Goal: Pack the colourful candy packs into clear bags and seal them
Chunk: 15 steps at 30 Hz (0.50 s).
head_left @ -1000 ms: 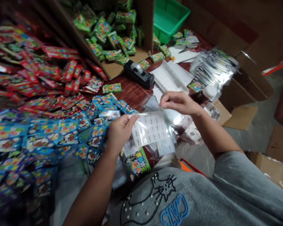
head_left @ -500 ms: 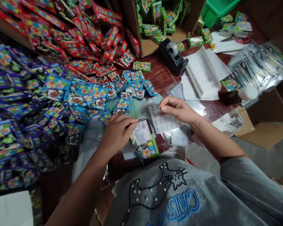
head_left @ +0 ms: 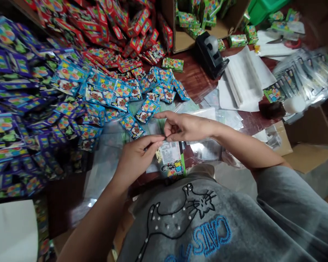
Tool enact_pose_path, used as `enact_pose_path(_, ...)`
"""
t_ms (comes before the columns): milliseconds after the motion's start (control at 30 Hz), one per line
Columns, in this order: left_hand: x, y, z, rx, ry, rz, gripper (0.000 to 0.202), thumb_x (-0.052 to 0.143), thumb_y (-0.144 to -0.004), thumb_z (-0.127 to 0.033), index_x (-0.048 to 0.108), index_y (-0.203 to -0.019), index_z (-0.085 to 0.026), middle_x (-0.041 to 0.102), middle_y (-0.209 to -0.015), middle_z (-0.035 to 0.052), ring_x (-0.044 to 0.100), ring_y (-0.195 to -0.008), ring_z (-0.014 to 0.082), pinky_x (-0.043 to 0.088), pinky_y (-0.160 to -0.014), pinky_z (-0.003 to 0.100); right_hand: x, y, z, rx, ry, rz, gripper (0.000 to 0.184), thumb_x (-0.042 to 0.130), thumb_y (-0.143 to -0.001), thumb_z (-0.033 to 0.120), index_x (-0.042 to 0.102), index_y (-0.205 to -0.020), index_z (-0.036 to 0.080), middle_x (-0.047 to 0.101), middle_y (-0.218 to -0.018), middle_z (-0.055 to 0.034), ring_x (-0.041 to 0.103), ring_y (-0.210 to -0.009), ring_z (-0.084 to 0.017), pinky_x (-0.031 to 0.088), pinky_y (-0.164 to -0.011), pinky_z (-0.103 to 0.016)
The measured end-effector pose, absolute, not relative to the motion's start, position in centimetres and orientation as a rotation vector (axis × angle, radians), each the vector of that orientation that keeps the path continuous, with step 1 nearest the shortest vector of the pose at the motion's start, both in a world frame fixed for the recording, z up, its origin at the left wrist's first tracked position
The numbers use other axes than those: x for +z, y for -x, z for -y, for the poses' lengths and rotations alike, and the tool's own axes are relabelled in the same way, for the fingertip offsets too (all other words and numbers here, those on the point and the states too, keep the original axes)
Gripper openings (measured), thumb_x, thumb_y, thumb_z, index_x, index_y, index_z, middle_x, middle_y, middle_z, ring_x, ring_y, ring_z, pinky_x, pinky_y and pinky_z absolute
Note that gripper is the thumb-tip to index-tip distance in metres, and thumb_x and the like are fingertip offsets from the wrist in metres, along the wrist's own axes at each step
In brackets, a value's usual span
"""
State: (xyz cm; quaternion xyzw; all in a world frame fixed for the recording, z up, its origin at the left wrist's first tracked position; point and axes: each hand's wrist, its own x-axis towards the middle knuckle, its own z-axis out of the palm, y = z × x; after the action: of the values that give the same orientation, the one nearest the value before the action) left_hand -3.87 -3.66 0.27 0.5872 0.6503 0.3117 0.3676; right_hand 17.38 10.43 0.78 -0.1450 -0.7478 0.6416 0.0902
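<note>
My left hand [head_left: 136, 156] and my right hand [head_left: 183, 126] meet over a clear plastic bag [head_left: 171, 160] with a green printed card inside, near the table's front edge. The fingers of both hands pinch the bag's top edge from either side. The bag's lower end with the cartoon print lies against my grey shirt. More clear bags [head_left: 210, 116] lie flat on the table under and behind my right hand.
Heaps of small packets cover the left: blue ones [head_left: 106, 94], purple ones [head_left: 13, 109], red ones [head_left: 117, 29]. A cardboard box of green packets [head_left: 196, 18] stands at the back. A black tape dispenser [head_left: 210, 54], white sheets [head_left: 243, 80] and bagged cards [head_left: 306, 76] lie right.
The sticker sheet my right hand held is gone from it. Both hands came together on the bag's top edge. The view swung left and down.
</note>
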Motion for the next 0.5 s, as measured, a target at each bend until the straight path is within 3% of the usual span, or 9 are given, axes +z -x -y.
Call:
enact_pose_path(167, 0.4, 4.0, 3.6, 0.848, -1.486, -1.634, 0.028, 0.070, -0.099, -0.048, 0.087, -0.111, -0.029, 0.087, -0.117, 0.0020, 0.083, -0.106, 0.0222, 0.064, -0.103, 0.036, 0.5, -17.9, -8.6, 1.395, 0.572, 2.371, 0.083, 0.069, -0.099, 0.011, 0.029, -0.170, 0.020, 0.071, -0.108, -0.0027, 0.065, -0.093, -0.018, 0.054, -0.087, -0.034)
enact_pose_path(300, 0.3, 4.2, 3.7, 0.872, -1.445, -1.614, 0.026, 0.074, -0.097, -0.048, 0.087, -0.111, -0.030, 0.087, -0.116, 0.0013, 0.083, -0.106, 0.0231, 0.065, -0.104, 0.039, 0.4, -18.7, -6.3, 0.935, 0.636, 2.446, 0.055, 0.056, -0.112, 0.023, 0.046, -0.166, 0.029, 0.075, -0.110, -0.0050, 0.059, -0.106, -0.026, 0.043, -0.106, -0.049)
enact_pose_path(433, -0.3, 3.7, 3.6, 0.909, -1.345, -1.550, 0.029, 0.078, -0.093, -0.050, 0.086, -0.109, -0.027, 0.087, -0.117, 0.0046, 0.082, -0.109, 0.0248, 0.063, -0.110, 0.045, -0.1, -18.7, -4.9, 0.926, 0.724, 2.458, 0.059, 0.052, -0.115, 0.029, 0.040, -0.172, 0.030, 0.081, -0.118, -0.0066, 0.057, -0.109, -0.028, 0.036, -0.109, -0.050)
enact_pose_path(500, -0.7, 3.4, 3.4, 0.920, -1.282, -1.499, 0.036, 0.084, -0.086, -0.055, 0.083, -0.105, -0.024, 0.087, -0.115, 0.0074, 0.082, -0.106, 0.0260, 0.066, -0.102, 0.045, -0.1, -18.7, -4.8, 0.990, 0.732, 2.465, 0.066, 0.053, -0.113, 0.026, 0.032, -0.176, 0.030, 0.081, -0.125, -0.0065, 0.057, -0.111, -0.029, 0.036, -0.109, -0.051)
